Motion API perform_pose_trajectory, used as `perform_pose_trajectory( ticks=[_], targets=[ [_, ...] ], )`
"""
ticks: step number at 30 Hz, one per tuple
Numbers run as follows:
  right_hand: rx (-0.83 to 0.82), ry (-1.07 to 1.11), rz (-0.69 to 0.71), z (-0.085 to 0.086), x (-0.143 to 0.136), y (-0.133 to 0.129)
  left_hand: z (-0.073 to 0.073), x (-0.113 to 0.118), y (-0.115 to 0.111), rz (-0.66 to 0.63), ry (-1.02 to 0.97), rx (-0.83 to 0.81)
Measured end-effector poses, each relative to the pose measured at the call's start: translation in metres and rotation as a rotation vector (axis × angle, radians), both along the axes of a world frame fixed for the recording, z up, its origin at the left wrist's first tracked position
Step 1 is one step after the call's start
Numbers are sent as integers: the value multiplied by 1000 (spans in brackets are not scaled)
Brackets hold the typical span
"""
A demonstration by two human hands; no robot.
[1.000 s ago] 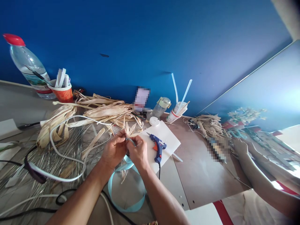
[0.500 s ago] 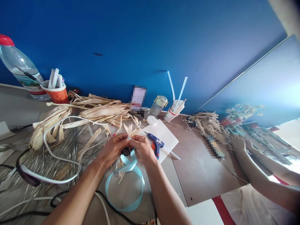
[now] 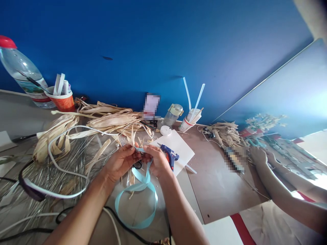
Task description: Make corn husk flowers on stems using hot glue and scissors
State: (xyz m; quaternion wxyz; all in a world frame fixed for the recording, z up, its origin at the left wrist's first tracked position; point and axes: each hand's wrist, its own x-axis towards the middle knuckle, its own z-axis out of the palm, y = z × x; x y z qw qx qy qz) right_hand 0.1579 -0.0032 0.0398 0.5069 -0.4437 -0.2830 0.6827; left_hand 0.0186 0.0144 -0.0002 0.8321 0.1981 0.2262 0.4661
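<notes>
My left hand [image 3: 121, 160] pinches a small piece of dried husk [image 3: 132, 136], whose pale tips stick up above the fingers. Fingers of my right hand [image 3: 157, 159] are closed on a light blue ribbon [image 3: 150, 204], near the end that reaches the husk. From there the ribbon hangs down and curls into a large loop over the table. A blue glue gun [image 3: 169, 153] lies just right of my right hand, on a sheet of white paper [image 3: 182, 149]. My fingers partly hide the spot where ribbon and husk meet.
Dried husks [image 3: 114, 120] and a white cable [image 3: 55, 163] spread over the left side. Behind stand a bottle [image 3: 24, 71], an orange cup [image 3: 63, 102], a jar [image 3: 172, 115] and a cup with glue sticks [image 3: 187, 124]. Another person's arms [image 3: 278, 183] rest at the right.
My hands have moved slightly apart. The husk tips have shifted left with my left hand, and a short stretch of ribbon now shows between the fingers.
</notes>
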Motion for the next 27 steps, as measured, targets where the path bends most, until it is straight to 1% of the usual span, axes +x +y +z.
perform_pose_trajectory(
  ticks=[3,7,11,15,20,27],
  targets=[
    [-55,39,10,0,3,1,3,-1,-2,-41,-1,4],
    [-56,39,67,-3,8,2,5,-2,-4,-58,1,35],
    [-68,-3,85,-4,13,3,2,-2,-3,-78,19,36],
    [-79,-11,138,-3,18,4,-2,-2,-3,-79,19,37],
    [-78,-22,183,-5,23,6,-3,-1,-5,-72,61,49],
    [-8,-212,144,-8,26,6,-2,-1,-3,-100,153,3]
  ],
)
